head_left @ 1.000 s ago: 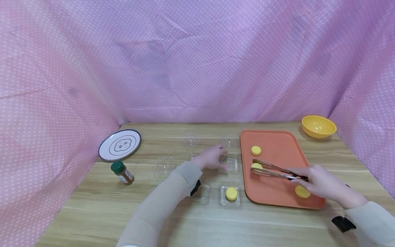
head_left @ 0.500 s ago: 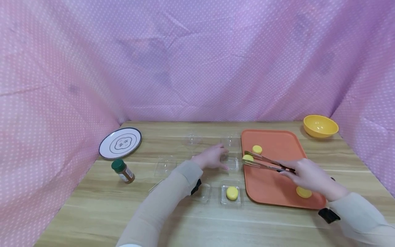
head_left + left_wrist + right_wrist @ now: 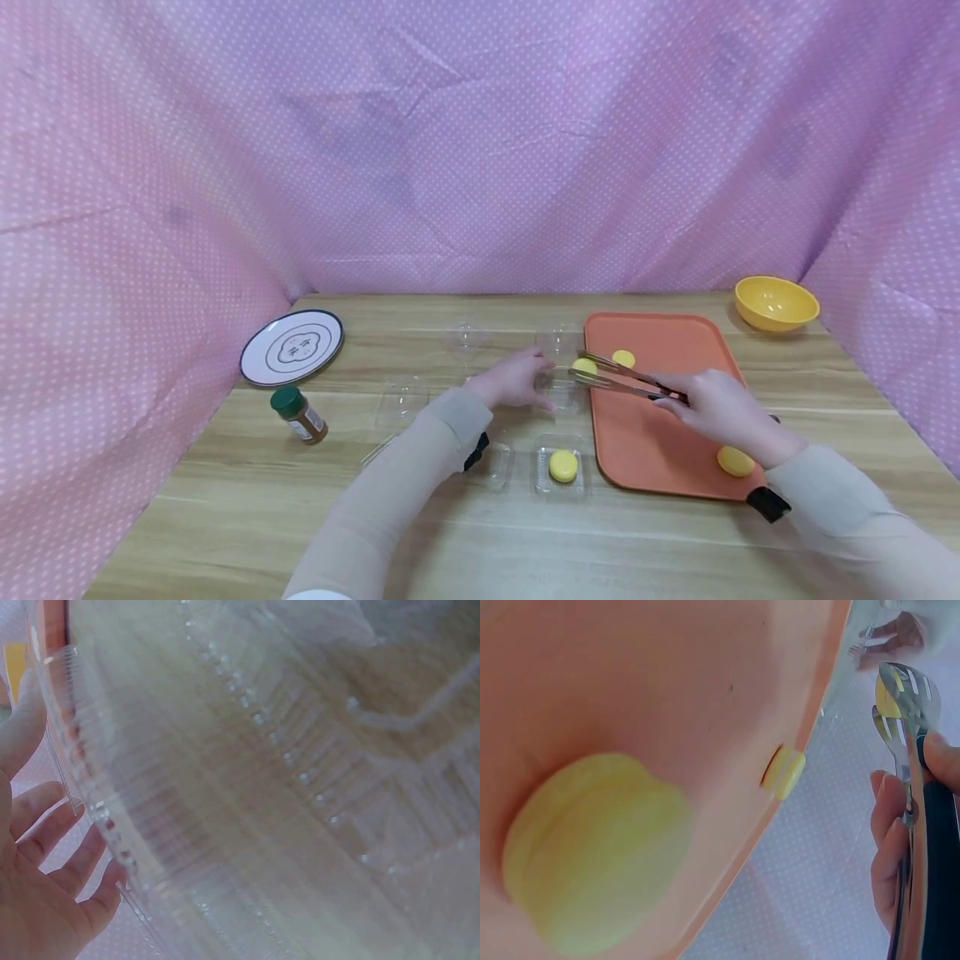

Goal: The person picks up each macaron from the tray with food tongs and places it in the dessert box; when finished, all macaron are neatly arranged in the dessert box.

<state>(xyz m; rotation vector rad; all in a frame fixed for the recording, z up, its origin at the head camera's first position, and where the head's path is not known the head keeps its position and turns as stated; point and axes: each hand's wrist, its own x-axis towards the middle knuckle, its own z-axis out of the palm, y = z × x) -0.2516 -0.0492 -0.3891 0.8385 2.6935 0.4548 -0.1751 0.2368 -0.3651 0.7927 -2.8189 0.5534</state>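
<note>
Right hand [image 3: 723, 410]: fingers curled round metal tongs [image 3: 615, 385]. Yellow macaron [image 3: 584, 367]: between the tong tips, ahead of the gripping fingers, near orange tray [image 3: 660, 433]. Left hand [image 3: 512, 381]: fingers spread, at clear container [image 3: 562, 397].

Yellow macaron [image 3: 585, 366] in metal tongs [image 3: 916, 855], clear box [image 3: 559, 396], seemingly open
</note>
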